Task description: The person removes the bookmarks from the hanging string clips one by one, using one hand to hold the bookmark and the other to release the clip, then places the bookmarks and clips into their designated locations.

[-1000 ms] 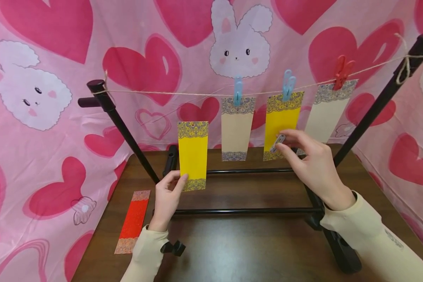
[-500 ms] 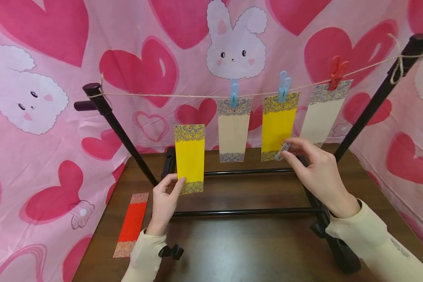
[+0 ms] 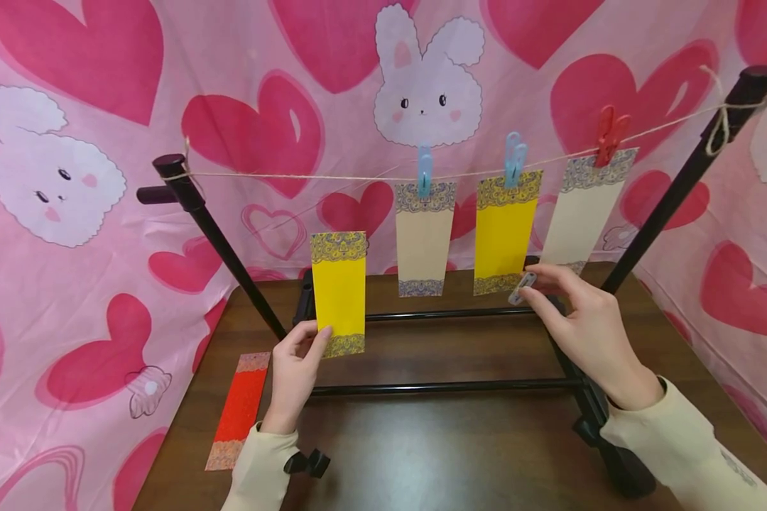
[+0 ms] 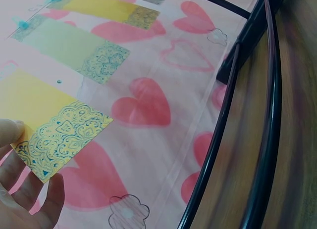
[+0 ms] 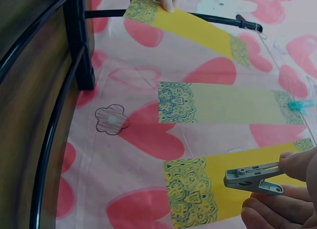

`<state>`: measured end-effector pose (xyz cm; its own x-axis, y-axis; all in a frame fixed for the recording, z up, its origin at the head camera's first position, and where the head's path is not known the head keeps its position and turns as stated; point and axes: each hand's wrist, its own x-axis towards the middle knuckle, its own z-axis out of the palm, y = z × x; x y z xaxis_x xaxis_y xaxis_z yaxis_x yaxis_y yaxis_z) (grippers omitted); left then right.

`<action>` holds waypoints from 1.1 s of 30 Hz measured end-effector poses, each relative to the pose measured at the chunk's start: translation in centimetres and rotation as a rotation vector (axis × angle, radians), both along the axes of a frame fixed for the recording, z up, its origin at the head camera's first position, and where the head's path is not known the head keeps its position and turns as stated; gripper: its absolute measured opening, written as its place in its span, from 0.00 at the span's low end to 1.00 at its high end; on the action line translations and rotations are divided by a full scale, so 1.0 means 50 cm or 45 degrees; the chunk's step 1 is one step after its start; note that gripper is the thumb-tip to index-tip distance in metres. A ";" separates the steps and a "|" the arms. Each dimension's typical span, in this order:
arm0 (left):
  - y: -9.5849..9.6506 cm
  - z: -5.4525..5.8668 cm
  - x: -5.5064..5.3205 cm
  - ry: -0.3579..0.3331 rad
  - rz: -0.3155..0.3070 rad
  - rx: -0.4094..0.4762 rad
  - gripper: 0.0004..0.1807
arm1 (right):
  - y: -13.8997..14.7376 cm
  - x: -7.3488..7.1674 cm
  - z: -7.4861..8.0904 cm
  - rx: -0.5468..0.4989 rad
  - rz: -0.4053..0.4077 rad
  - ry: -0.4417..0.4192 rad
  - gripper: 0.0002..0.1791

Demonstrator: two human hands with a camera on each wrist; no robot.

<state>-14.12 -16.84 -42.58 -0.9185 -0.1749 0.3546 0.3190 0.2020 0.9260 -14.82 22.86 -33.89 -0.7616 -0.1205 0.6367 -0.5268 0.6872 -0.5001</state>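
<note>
Yellow card: upright, below the twine and apart from it, pinched near its lower end by the left hand. Hazard, as I judge it: gripped only low down, its top may bend or swing.
Grey clothespin: pinched by the right hand, near the lower end of a hung yellow card. Hazard: squeezed off-centre, it may slip.
Twine hazard: a tug could shake whatever is clipped on.
Materials: card flat, oblong, lacy bands at both ends; clothespin likely plastic, slotted; twine thin, fibrous; posts black, tubular; table wood-grained.
</note>
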 end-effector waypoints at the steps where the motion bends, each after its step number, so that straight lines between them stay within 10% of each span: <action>1: -0.001 -0.001 0.001 -0.005 0.004 0.003 0.08 | 0.002 0.001 -0.002 0.001 -0.005 0.000 0.26; 33: -0.061 -0.022 0.031 -0.015 0.124 0.007 0.07 | 0.070 0.028 -0.045 -0.002 -0.145 0.012 0.25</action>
<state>-12.57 -19.88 -43.68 -0.9013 -0.2655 0.3425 0.2870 0.2264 0.9308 -13.40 26.38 -36.12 -0.7644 -0.0321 0.6439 -0.4497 0.7422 -0.4969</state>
